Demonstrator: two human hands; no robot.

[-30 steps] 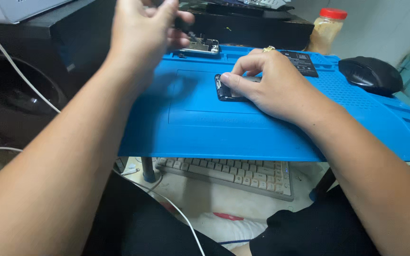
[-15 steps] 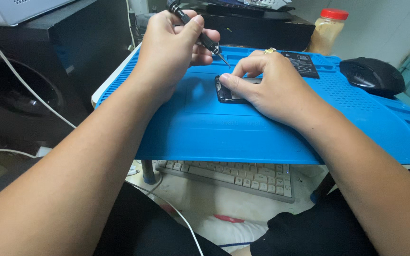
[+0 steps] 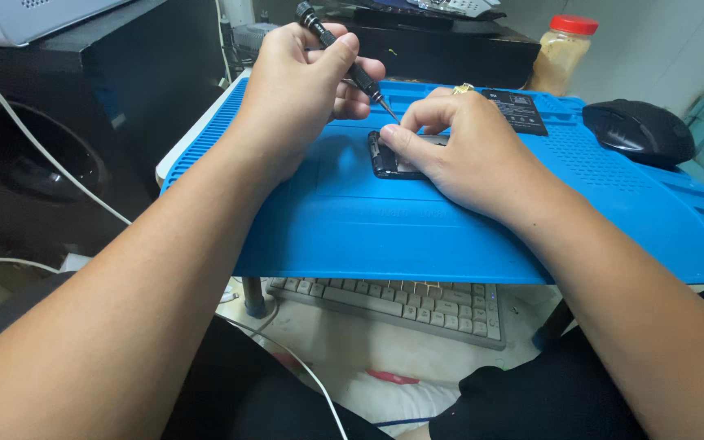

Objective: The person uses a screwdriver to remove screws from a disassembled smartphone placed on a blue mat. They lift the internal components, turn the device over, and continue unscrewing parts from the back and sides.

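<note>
in the head view, the left hand [image 3: 303, 90] is curling shut around a black screwdriver [image 3: 345, 59], thumb and fingers pinching its shaft, with the handle end sticking up past the knuckles and the tip slanting down to the right. the tip is coming down just beside the right thumb, at the top edge of the phone [image 3: 391, 156]; whether it is touching the phone cannot be told. the right hand [image 3: 466, 151] is lying palm down over the phone, fingers bent and close together, thumb and forefinger pressing on its upper left corner and covering most of it, so only the dark left end is showing. the phone is lying flat near the middle of the blue mat [image 3: 352, 220], toward its far side. a flat black battery [image 3: 515, 110] is resting on the mat just beyond the right hand, and a black mouse [image 3: 639, 130] is sitting at the mat's far right. a jar [image 3: 562, 50] with a red lid is standing behind the mat, and a keyboard [image 3: 401, 305] is lying on the lower level under the mat's near edge.
</note>
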